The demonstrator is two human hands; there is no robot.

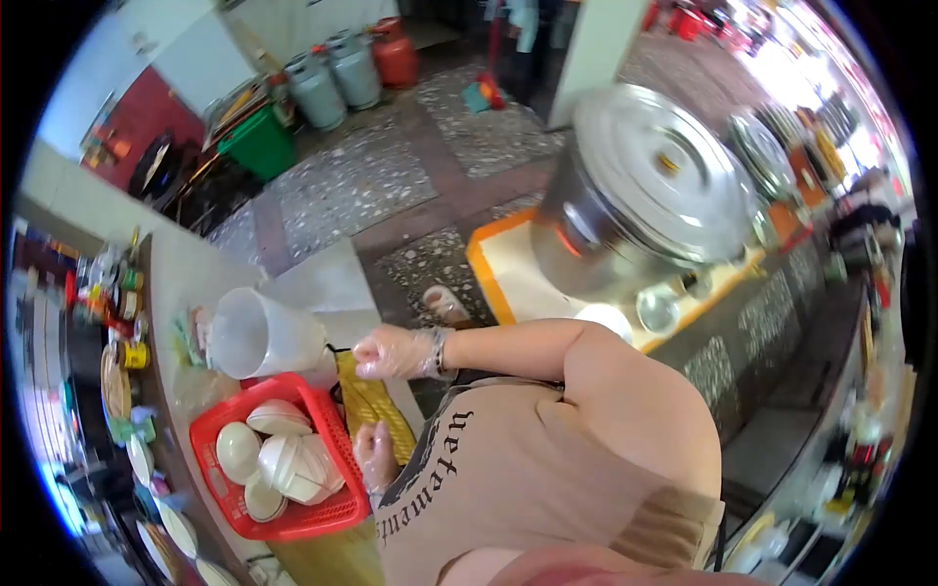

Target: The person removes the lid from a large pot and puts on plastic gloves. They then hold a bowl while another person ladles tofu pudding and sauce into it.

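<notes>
Both my hands wear thin clear plastic gloves. My right hand [393, 353] is curled closed beside the tall translucent white bucket [266, 334], above a yellow cloth [369, 402]. A dark band circles that wrist. Lower in the view, my left hand [375, 457] is also closed, close to the rim of a red plastic basket [350, 464]. Whether either fist holds anything small is hidden. White bowls [279, 417] and other rounded white pieces lie jumbled in the basket.
A large lidded steel pot [655, 176] stands on an orange-edged board [503, 278] to the right, with a metal cup [658, 310] beside it. Gas cylinders [352, 73] and a green bin [259, 144] line the far side. Jars [130, 298] crowd the left counter.
</notes>
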